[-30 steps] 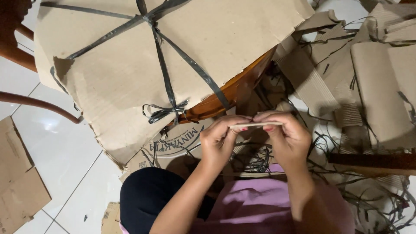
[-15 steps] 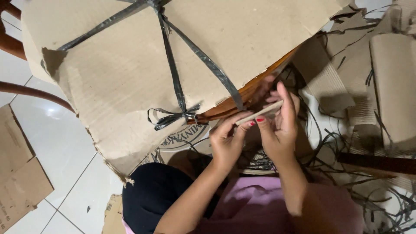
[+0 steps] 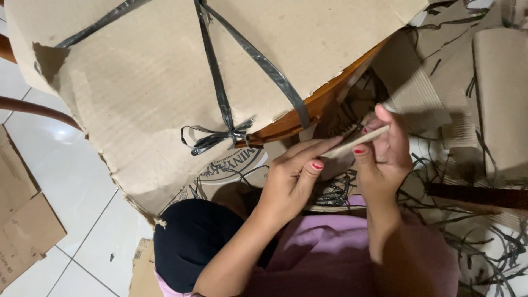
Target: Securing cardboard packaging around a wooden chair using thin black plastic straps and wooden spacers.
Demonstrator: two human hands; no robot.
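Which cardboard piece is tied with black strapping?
The big sheet at upper left, over the wooden chair; black straps cross it and knot near its lower edge. The other scraps are unstrapped.

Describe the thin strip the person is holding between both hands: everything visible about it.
The strip is a narrow, flat, pale tan piece, cardboard by its look, straight and tilted up toward the right. The right hand pinches its upper part between thumb and fingers; the left hand has its fingertips at the lower end. It is held in the air in front of the wooden chair edge, over scattered black strapping. Its far end pokes just past the right fingers.
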